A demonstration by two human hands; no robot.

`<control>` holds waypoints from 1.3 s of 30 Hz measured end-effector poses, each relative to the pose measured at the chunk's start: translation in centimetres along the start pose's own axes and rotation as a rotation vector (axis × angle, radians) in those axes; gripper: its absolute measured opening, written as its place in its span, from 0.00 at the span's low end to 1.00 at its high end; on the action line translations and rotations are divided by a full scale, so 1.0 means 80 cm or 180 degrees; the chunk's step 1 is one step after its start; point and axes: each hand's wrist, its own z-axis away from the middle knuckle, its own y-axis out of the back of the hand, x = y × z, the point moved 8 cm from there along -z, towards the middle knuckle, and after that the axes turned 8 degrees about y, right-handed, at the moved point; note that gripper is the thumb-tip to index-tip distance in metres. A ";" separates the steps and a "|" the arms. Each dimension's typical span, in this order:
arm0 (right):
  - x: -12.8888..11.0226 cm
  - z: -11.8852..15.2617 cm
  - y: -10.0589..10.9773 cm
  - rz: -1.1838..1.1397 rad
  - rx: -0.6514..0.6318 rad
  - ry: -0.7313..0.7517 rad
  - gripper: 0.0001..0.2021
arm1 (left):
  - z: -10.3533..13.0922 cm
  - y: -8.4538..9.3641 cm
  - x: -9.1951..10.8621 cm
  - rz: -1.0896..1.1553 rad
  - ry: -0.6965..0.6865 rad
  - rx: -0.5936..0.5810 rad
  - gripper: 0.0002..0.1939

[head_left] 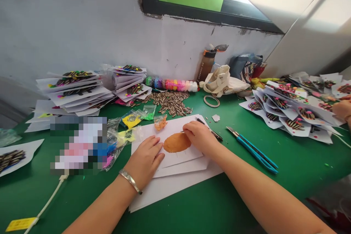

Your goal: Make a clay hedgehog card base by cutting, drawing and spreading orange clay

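Observation:
A flat orange-brown oval of what looks like modelling clay (175, 143) lies on a sheet of white paper (178, 160), with more sheets beneath. My left hand (145, 159) rests flat on the paper at the oval's left, fingers stretched out and a silver bangle on the wrist. At the oval's upper right edge, my right hand (201, 137) is closed in a pinch; what sits between its fingertips is too small to make out. Just above the oval is a small bag of orange clay (160, 122). Partly behind my right hand lies a dark pen (216, 134).
A blue utility knife (255, 150) lies to the right. Striped sunflower seeds (172, 102) are heaped behind the paper. Stacks of seed-decorated sheets stand left (76, 93) and right (285, 108). Clay bags (131, 119), a tape roll (211, 101) and another person's hand (342, 108) are also around.

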 end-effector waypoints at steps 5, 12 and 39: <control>0.006 -0.003 -0.004 0.0091 0.0037 -0.0016 0.12 | -0.001 0.000 0.001 -0.0021 -0.0034 -0.0009 0.19; 0.001 -0.002 -0.009 0.0154 -0.0040 0.0064 0.13 | 0.000 0.001 0.000 0.0040 -0.0027 0.0055 0.18; -0.005 -0.014 -0.018 0.0238 -0.0371 0.0395 0.10 | 0.003 0.004 0.001 0.0123 0.0002 0.0095 0.17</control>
